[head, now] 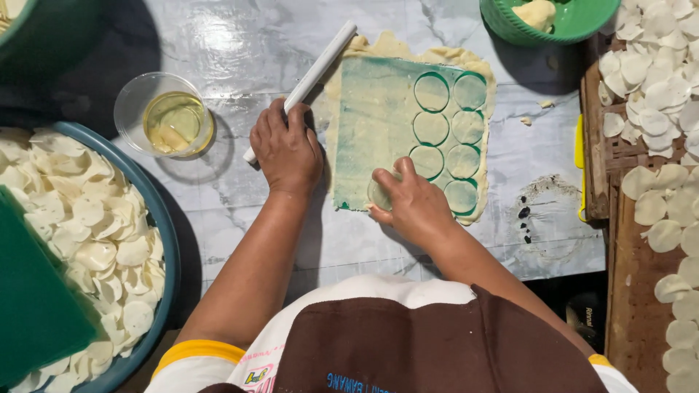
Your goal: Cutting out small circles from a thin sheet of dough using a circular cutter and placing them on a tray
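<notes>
A clear plastic cup (164, 114) of yellowish oil stood on the marbled table (240, 44) at the left. Nearer, a blue basin (162, 240) brimmed with pale dough discs (87, 225) (a green sheet (33, 298) lay across them). At the far right sat a green bowl (575, 22) holding a dough lump (536, 13); woven trays (619, 153) on the right carried more discs (659, 80).

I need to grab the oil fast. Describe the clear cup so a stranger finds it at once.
On the grey marble-patterned table, look left of the thin rolled sheet of pale dough and the white plastic rolling pipe. There stands a clear round plastic cup, beside the blue basin's rim. It alone holds yellow liquid; the basin holds white dough discs.
</notes>
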